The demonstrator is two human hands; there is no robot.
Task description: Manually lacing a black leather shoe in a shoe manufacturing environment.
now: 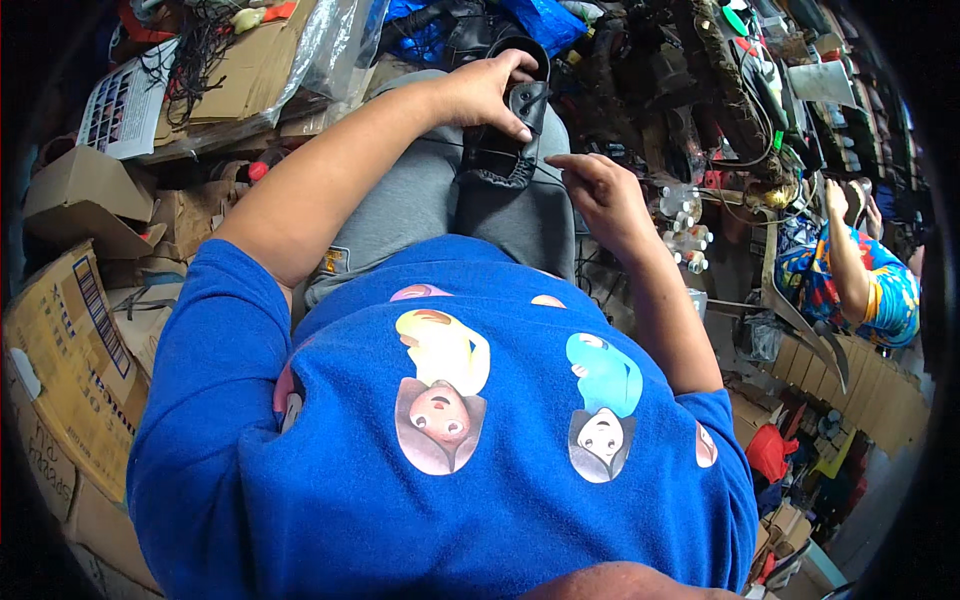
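A black leather shoe (pixel 497 168) with eyelets and a gathered, padded collar rests between my thighs, on grey trousers. My left hand (pixel 487 95) grips it from the left, thumb on the eyelet flap and fingers over the far edge of the opening. A thin dark thread (pixel 546 172) runs from the shoe toward the right. At its end is my right hand (pixel 603 197), just right of the shoe, with the index finger pointing at it and the other fingers curled in. The fingers look pinched on the thread; whether a needle is there is too small to tell.
Cardboard boxes (pixel 85 200) and flattened cardboard pile up at left. A blue plastic bag (pixel 545 25) lies beyond the shoe. Small clear bottles (pixel 685 228) stand right of my right hand. Shelves of shoes and clutter fill the far right, where a co-worker in a colourful shirt (pixel 865 285) sits.
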